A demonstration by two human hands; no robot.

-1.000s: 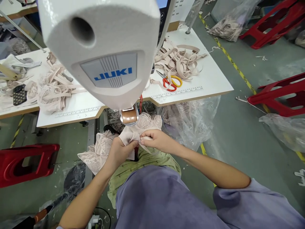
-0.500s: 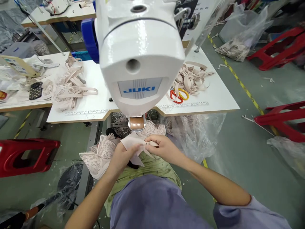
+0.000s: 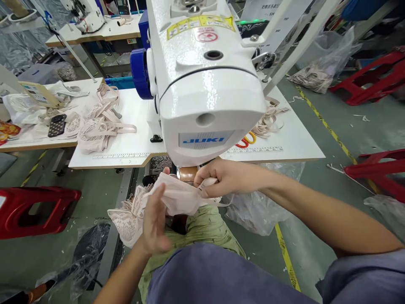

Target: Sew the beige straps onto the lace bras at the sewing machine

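Note:
My right hand point(image 3: 218, 176) pinches the end of a pale pink bra piece point(image 3: 180, 196), close under the sewing machine head point(image 3: 209, 114). From its fingers a narrow strap end hangs to the right. My left hand point(image 3: 155, 223) is open at the other side of the piece, thumb spread away and fingers upright against the cloth; one fingertip shows above its edge. To the left, lace bra cups point(image 3: 128, 221) hang in a bunch beside my lap. A copper-coloured roller part point(image 3: 187, 174) sits just behind the cloth, partly covered by it.
A white sewing table point(image 3: 126, 150) carries a pile of beige lace bras point(image 3: 98, 122), a heap of straps point(image 3: 268, 120) and red and yellow scissors point(image 3: 247, 140). Clear plastic point(image 3: 253, 211) hangs below the right side. Red stools point(image 3: 41, 211) stand on both sides.
My left hand has let go of the cloth and spread its fingers. The right hand has moved up and right with the piece, which is now stretched wider. The view has shifted.

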